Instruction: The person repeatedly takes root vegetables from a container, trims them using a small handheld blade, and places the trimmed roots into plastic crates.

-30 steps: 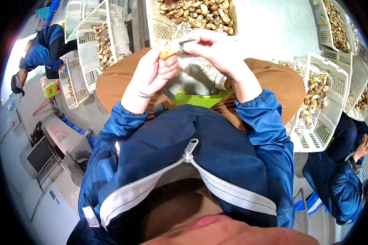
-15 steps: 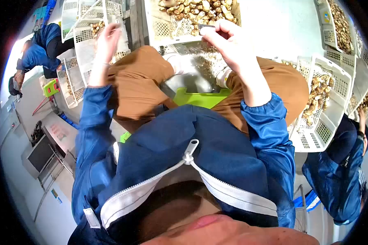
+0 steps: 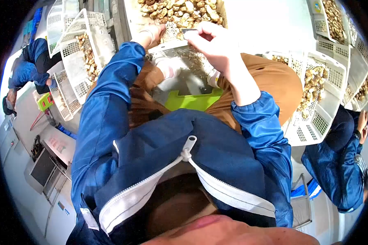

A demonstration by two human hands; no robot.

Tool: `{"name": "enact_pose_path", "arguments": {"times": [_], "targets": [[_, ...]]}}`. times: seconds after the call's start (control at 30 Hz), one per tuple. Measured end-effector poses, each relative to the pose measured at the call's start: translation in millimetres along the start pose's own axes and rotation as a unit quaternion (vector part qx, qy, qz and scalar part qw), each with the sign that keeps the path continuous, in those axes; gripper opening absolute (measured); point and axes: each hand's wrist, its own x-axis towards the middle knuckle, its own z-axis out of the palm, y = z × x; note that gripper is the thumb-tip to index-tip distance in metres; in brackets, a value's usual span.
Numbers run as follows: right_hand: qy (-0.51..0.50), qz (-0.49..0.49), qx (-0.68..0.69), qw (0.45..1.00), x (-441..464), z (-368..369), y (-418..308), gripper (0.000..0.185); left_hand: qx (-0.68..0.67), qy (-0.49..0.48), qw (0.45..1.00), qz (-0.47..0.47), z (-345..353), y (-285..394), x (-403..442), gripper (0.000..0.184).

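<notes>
My right hand [image 3: 214, 43] is closed in a pinch on a small dark flat blade [image 3: 189, 31], held over the near edge of a white crate [image 3: 167, 45]. Brown-and-cream lumpy pieces [image 3: 180, 11], which look like mushrooms, are heaped in that crate. My left hand [image 3: 150, 36] reaches into its near left corner, fingertips bent against the pieces at the heap's edge. Whether a piece is in those fingers cannot be made out. Part of the perforated crate floor shows between my two hands.
Crates of similar pieces stand on my left [image 3: 86, 53] and right [image 3: 321, 85]. Between my knees is a green plastic piece [image 3: 192, 100], with brown scraps on the surface beyond. One person in blue [image 3: 28, 63] works at far left, another [image 3: 339, 163] at right.
My left hand has swung right from above the left crates into the corner of the crate in front. My right hand keeps the blade, a little further left in view.
</notes>
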Motion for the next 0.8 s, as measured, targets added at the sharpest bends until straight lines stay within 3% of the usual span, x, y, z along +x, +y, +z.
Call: {"name": "enact_pose_path", "arguments": {"times": [0.1,0.13,0.2,0.27,0.33,0.37,0.4,0.47,0.5,0.53,0.6,0.73,0.8], "targets": [[-0.003,0.016,0.062,0.998,1.2,1.0,8.0,0.023,-0.299,0.022,0.950,0.088,4.4,-17.8,4.4,0.028],[0.005,0.008,0.075,0.997,1.0,3.1,10.0,0.025,-0.445,0.048,0.881,0.150,1.6,-21.4,0.2,0.022],[-0.005,0.013,0.041,0.999,-0.3,2.9,9.8,0.024,-0.559,-0.002,0.818,0.133,-31.7,-15.2,-35.1,0.020],[-0.010,-0.020,0.018,1.000,-3.5,3.3,4.2,0.023,-0.737,0.011,0.671,0.076,-69.8,16.8,-93.9,0.023],[-0.013,-0.098,0.009,0.995,-11.2,9.6,-7.2,0.021,-0.860,-0.037,0.490,0.134,-83.9,33.8,-151.5,0.030],[-0.042,-0.133,0.033,0.990,-11.8,9.8,-7.3,0.017,-0.903,-0.025,0.415,0.109,-83.5,45.7,-171.8,0.034],[-0.048,-0.170,0.040,0.984,-13.5,12.2,-8.0,0.017,-0.916,-0.039,0.374,0.138,-91.3,55.9,-189.5,0.034],[-0.059,-0.241,0.056,0.967,-18.0,16.4,-9.6,0.015,-0.932,-0.010,0.340,0.127,-92.9,72.6,-213.3,0.033],[-0.082,-0.243,0.053,0.965,-21.2,14.4,-16.9,0.015,-0.923,-0.005,0.356,0.148,-87.3,74.2,-218.7,0.032],[-0.086,-0.245,0.057,0.964,-24.9,15.2,-19.2,0.015,-0.920,0.057,0.374,0.100,-91.0,89.5,-227.7,0.028],[-0.091,-0.248,0.064,0.962,-30.4,15.7,-22.8,0.015,-0.908,0.067,0.407,0.066,-101.7,100.4,-241.5,0.031],[-0.141,-0.019,0.147,0.979,-41.0,3.7,-35.3,0.015,-0.862,0.104,0.493,0.058,-97.0,102.8,-249.8,0.041],[-0.127,-0.099,0.160,0.974,-40.3,6.9,-31.0,0.012,-0.849,0.124,0.511,0.049,-102.9,107.9,-251.1,0.038]]}}
